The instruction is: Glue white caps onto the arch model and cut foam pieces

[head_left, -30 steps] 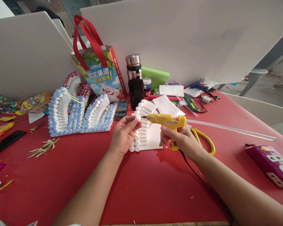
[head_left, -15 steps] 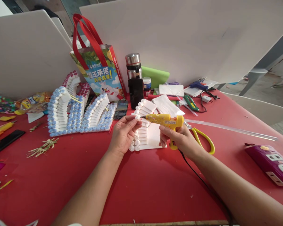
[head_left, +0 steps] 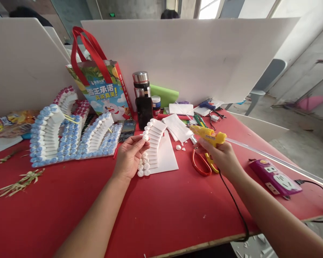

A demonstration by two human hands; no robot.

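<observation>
Between thumb and fingers, my left hand [head_left: 129, 154] pinches a small white rolled rosette [head_left: 145, 137]. It is held just above a white board [head_left: 169, 157], which carries a fan of white rolls [head_left: 154, 138] and a border of white rosettes [head_left: 143, 167]. My right hand [head_left: 222, 154] is wrapped round the handle of a yellow hot glue gun [head_left: 208, 134], its nozzle pointing left, apart from the rosette. Red-handled pliers [head_left: 200, 163] and yellow-handled scissors [head_left: 211, 163] lie below the gun. White scraps [head_left: 178, 147] are scattered near the board.
Blue-and-white rosette pieces [head_left: 72, 139] stand at left beside a carrier bag [head_left: 104, 89]. A steel flask [head_left: 141, 84] and a phone [head_left: 144, 113] stand behind the board. A purple power strip [head_left: 276, 179] lies right, past a clear rod [head_left: 274, 157]. The gun's cable [head_left: 235, 204] trails to the table edge.
My right hand has drawn the glue gun away to the right, off the rosette. My left hand still holds the rosette near the board. The view has turned to the right.
</observation>
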